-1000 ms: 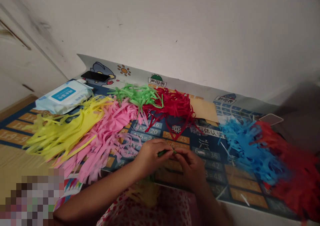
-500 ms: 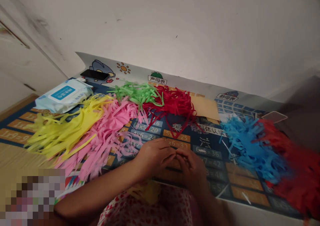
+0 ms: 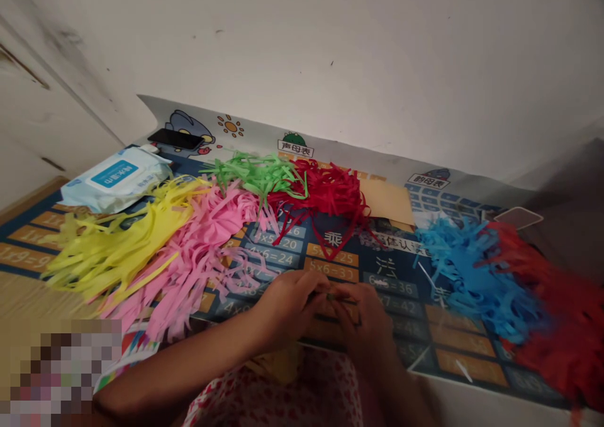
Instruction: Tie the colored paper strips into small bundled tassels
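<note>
My left hand (image 3: 293, 296) and my right hand (image 3: 367, 317) meet at the fingertips above the front of the table mat. Both are closed in a pinch. A tiny greenish bit shows between the fingers, too small to name. Below my left wrist, a dim yellow bunch of paper strips (image 3: 279, 363) lies over the patterned cloth on my lap. Pink paper strips (image 3: 212, 226) spread to the left of my hands, with yellow paper strips (image 3: 127, 244) beyond them. Green (image 3: 259, 174) and dark red paper strips (image 3: 325, 191) lie farther back.
Blue paper strips (image 3: 476, 276) and red paper strips (image 3: 561, 314) are heaped at the right. A wet-wipe pack (image 3: 117, 178) and a black phone (image 3: 175, 139) sit at back left. Tan paper (image 3: 385, 202) lies near the wall (image 3: 330, 49). The mat (image 3: 283, 251) has printed multiplication tables.
My fingers have shifted slightly, now showing the greenish bit between them. The left wrist is turned a little differently. The paper strips on the table lie as before.
</note>
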Available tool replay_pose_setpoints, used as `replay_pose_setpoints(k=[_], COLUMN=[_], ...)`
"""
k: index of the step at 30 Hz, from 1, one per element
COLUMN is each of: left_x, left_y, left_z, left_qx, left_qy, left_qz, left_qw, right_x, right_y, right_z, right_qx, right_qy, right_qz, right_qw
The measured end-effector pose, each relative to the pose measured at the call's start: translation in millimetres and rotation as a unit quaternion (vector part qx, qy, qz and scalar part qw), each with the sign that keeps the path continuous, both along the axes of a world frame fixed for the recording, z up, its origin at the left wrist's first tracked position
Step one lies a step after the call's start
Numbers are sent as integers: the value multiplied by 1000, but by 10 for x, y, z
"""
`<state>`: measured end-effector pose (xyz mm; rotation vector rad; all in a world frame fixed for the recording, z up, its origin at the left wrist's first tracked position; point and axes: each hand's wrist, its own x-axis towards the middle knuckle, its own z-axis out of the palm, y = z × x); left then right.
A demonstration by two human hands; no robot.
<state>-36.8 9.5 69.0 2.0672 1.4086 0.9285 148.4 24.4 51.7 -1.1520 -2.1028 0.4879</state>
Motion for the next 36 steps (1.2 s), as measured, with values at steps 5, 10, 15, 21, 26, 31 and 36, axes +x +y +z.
replay_pose_setpoints(k=[5, 10, 15, 21, 26, 31, 36], left_x=[13, 8, 49, 104, 22, -14, -24], left_y=[-15, 7, -19, -55, -14, -7, -8], left_z=[45, 36, -49, -66, -60, -107, -85], left_qx=[28, 25, 69, 87, 7, -2, -7], left_qy=[15, 33, 56, 68, -22, -45, -67], left_qz=[-31, -40, -12, -7, -32, -20, 10], left_qw=[999, 998, 996, 994, 999, 999, 998], right_x=[53, 75, 34, 14, 50, 40, 73], right_y=[36, 47, 19, 1, 25, 13, -6], right_z=[35, 74, 106, 109, 93, 57, 31], right_qx=[29, 24, 29, 14, 31, 5, -92], right_qy=[-26, -17, -23, -43, -11, 2, 35], right_qz=[15, 33, 34, 58, 58, 52, 15], right_qw=[999, 999, 999, 997, 998, 999, 995])
